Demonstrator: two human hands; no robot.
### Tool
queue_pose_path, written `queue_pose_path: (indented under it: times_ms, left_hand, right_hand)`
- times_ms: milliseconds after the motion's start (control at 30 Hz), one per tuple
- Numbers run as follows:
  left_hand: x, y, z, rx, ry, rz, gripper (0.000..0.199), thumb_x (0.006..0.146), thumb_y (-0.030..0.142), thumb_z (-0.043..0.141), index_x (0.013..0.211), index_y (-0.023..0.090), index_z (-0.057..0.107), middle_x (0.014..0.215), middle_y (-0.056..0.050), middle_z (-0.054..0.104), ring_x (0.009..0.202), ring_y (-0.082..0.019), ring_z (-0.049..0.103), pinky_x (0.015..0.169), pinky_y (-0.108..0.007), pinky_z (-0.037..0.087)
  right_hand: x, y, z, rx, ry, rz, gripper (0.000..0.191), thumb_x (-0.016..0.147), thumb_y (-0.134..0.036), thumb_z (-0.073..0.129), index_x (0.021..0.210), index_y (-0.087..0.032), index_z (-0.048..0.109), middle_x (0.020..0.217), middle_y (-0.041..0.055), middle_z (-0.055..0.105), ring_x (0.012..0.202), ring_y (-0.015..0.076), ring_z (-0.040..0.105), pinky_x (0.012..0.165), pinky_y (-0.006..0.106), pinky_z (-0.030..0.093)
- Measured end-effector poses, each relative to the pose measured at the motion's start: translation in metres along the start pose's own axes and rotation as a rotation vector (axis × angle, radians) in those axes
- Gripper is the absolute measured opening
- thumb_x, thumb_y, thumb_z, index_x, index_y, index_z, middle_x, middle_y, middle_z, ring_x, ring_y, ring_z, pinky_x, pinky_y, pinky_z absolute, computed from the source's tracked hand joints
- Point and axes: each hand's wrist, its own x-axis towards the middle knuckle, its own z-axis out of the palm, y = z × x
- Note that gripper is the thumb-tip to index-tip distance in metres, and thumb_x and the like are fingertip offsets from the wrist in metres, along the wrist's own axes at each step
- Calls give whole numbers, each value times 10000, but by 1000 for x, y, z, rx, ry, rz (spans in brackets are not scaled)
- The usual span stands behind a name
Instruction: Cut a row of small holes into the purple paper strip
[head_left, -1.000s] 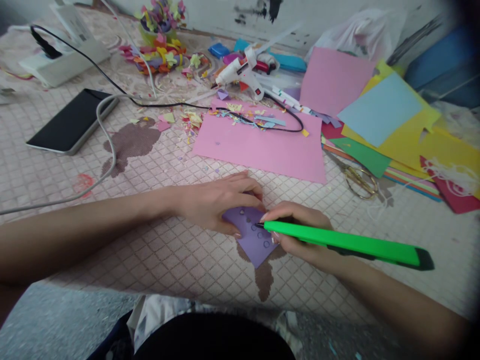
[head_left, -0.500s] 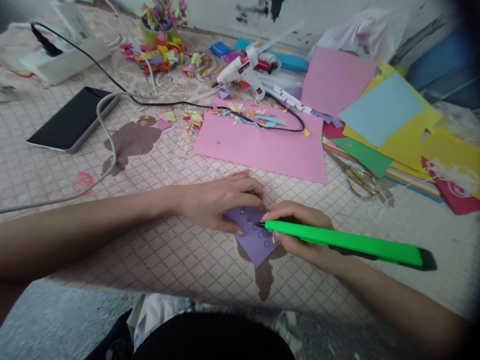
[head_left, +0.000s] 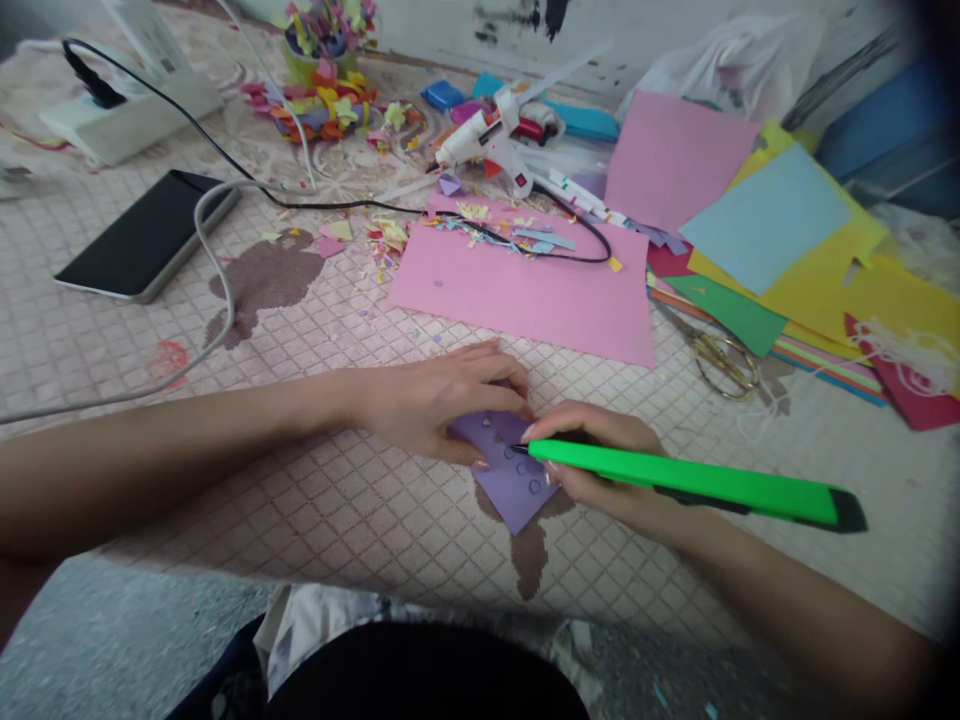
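A small piece of purple paper [head_left: 511,505] with several small circles drawn on it lies on the patterned tablecloth in front of me. My left hand [head_left: 450,400] holds it down, thumb on its left part and fingers bent over its top edge. In my right hand [head_left: 600,440] is a green utility knife [head_left: 697,483], gripped close to its front end. Its dark pointed tip touches or hovers just over the paper among the circles. The knife's black rear end points right.
Ahead lies a pink sheet [head_left: 525,300] with paper scraps, and a white glue gun [head_left: 487,140] behind it. Gold-handled scissors [head_left: 724,365] and stacked coloured sheets [head_left: 765,220] are at right. At left are a dark tablet-like device [head_left: 146,235], a power strip [head_left: 127,120] and cables.
The rear end of the knife has shifted slightly up and left. The left hand and the purple paper stay nearly the same.
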Motion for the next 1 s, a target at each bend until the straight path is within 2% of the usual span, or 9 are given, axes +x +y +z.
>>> queue_pose_path:
  times_ms: [200, 433, 567, 700, 833, 1000]
  left_hand:
    - [0, 2, -1, 3, -4, -10, 435, 807, 333, 695, 1174, 133, 574, 1147, -157, 545, 1065, -273, 492, 1011, -427, 375]
    - [0, 2, 0, 13, -4, -12, 439, 817, 338, 685, 1185, 125, 572, 1153, -158, 542, 1068, -273, 495, 1024, -438, 364]
    - [1, 2, 0, 3, -5, -24, 427, 832, 362, 671, 1188, 149, 566, 1156, -149, 542, 1070, -267, 489, 1025, -429, 366]
    - [1, 3, 0, 2, -5, -40, 328, 891, 328, 588, 1170, 155, 575, 1143, -145, 544, 1050, -260, 485, 1000, -425, 383]
    - [1, 4, 0, 17, -6, -52, 329, 857, 256, 607, 1173, 171, 572, 1149, -137, 541, 1053, -262, 483, 1000, -425, 390]
    - [1, 4, 0, 24, -10, -57, 353, 849, 249, 619, 1187, 165, 565, 1159, -139, 540, 1060, -263, 482, 1002, -424, 388]
  right_hand:
    - [2, 4, -3, -5, -55, -73, 216, 817, -118, 604, 1001, -212, 662, 907, 19, 700, 763, 124, 638, 661, 236, 492]
    - [-3, 3, -3, 53, 23, -35, 212, 845, -104, 588, 1004, -235, 643, 892, 19, 703, 737, 130, 651, 645, 248, 522]
    - [-3, 1, -1, 37, 17, -60, 224, 833, -86, 580, 1003, -216, 647, 848, 5, 686, 692, 105, 637, 624, 225, 511]
    - [-1, 1, 0, 29, 33, -55, 227, 826, -73, 580, 994, -209, 649, 827, -7, 679, 692, 96, 638, 628, 215, 508]
    - [-1, 2, -1, 24, 20, -56, 228, 828, -72, 574, 997, -205, 649, 828, -7, 679, 690, 94, 634, 620, 210, 503]
    - [-2, 3, -1, 19, 11, -48, 235, 815, -72, 584, 997, -204, 652, 876, 8, 694, 718, 102, 631, 636, 218, 501]
